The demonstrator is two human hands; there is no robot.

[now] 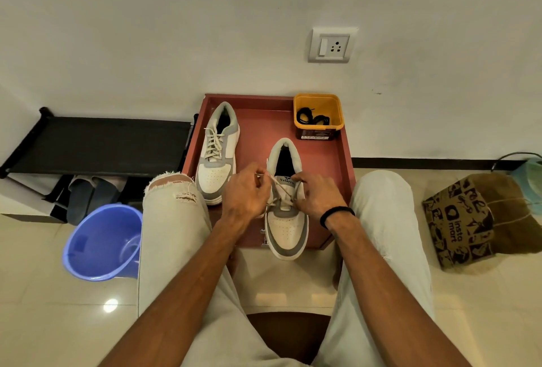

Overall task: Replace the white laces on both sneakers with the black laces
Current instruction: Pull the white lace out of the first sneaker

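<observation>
Both hands sit over the near grey-and-white sneaker on the red tray: the left hand and right hand each pinch its white lace. Further back lies the second laced sneaker. The coiled black laces rest in the yellow plastic tub by the wall.

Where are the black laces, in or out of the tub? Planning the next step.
In: black laces lie coiled inside the yellow tub.
</observation>
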